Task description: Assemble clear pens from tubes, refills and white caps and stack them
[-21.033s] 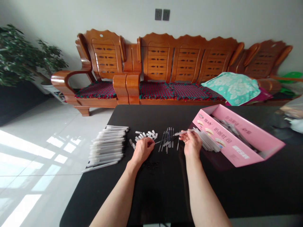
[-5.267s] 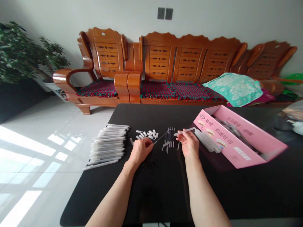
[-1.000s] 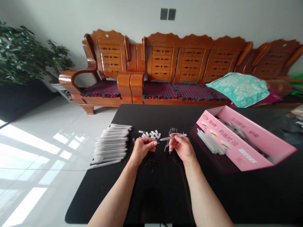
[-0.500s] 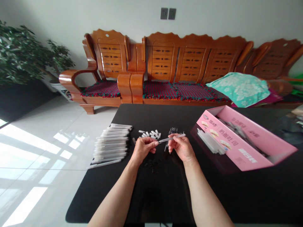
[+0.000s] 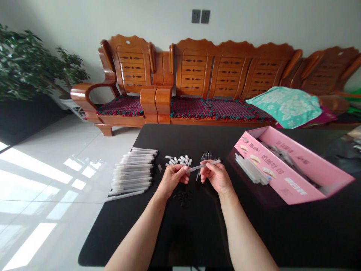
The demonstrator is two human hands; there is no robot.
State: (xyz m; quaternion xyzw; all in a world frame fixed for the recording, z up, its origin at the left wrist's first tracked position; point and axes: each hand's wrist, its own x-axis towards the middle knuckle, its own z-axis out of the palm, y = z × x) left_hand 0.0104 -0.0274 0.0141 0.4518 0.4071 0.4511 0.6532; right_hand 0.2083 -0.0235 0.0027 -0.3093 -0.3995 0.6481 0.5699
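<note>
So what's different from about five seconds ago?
The hands have come closer together. The left hand, which then pinched a thin refill, now pinches the left end of the clear tube that the right hand holds; that refill no longer shows in the left hand's grip. The row of pens, white caps and pink box look unmoved.

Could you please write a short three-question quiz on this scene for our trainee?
1. Where is the slim pale tube?
A. on the floor
B. between the left hand and the right hand
C. on the bench

2. True or false: the small black pieces and the short white pieces lie in separate groups.

3. Fill in: the open box, right of both hands, is ____ in colour.

Key: 1. B; 2. True; 3. pink
</note>
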